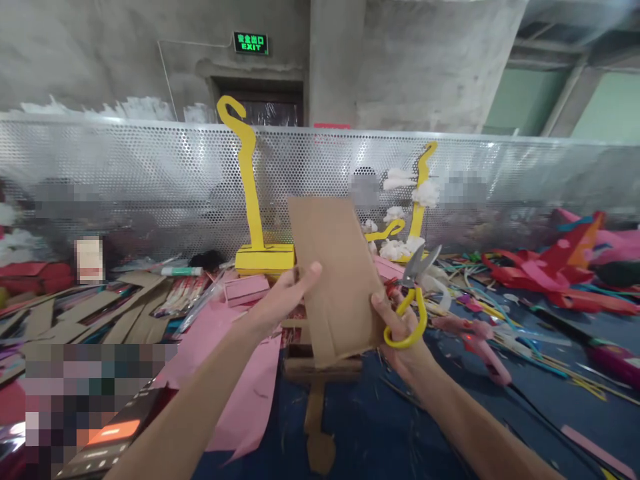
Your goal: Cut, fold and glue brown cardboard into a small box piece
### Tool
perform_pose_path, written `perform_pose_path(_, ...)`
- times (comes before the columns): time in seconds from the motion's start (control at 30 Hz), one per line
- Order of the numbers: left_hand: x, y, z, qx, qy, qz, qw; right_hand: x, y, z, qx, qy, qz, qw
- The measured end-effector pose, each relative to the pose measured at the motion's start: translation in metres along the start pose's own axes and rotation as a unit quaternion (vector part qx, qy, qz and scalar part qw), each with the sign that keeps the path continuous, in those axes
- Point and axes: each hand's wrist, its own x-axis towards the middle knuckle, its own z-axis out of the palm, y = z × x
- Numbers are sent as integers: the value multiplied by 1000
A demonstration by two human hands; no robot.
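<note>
Where the near edge opens between the two forearms, a cardboard strip [321,453] with a rounded end lies on the blue surface, below a cardboard crosspiece [295,369]. To its left is a pink sheet [250,407].

Just beyond, at the centre, the cardboard panel [340,267] is held up, tilted, between both hands. The left hand [287,293] reaches in from the left and grips it, thumb on its face and fingers toward the far side. From the right, the right hand [404,327] pinches the panel's right edge and also carries the scissors [423,313], blades up and apart, clear of the cardboard.

The panel looks like a plain, long piece with mostly straight edges, fixed to nothing that can be made out; judging by that, its shaping or joining seems at an early stage. How much is left cannot be told. A pink glue gun [483,337] lies to the right, apart from the hands.

Farther off, a hooked yellow strip [249,187] stands upright on a yellow box [265,261], seemingly assembled. Another yellow strip [417,217], with white fluff [426,193] on it, stands far right of centre, before the perforated metal barrier [175,173].
</note>
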Motion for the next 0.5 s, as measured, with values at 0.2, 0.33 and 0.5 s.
perform_pose_path(0.2,-23,-24,6,-17,-41,-30,999,10,-2,-7,-16,34,-99,994)
perform_pose_path(0.33,-39,-31,-4,-51,3,-14,999,-2,-6,0,-17,-12,-47,999)
perform_pose_path(0.5,-54,-27,-12,-140,-20,-33,989,-16,-10,9,25,-51,75,996)
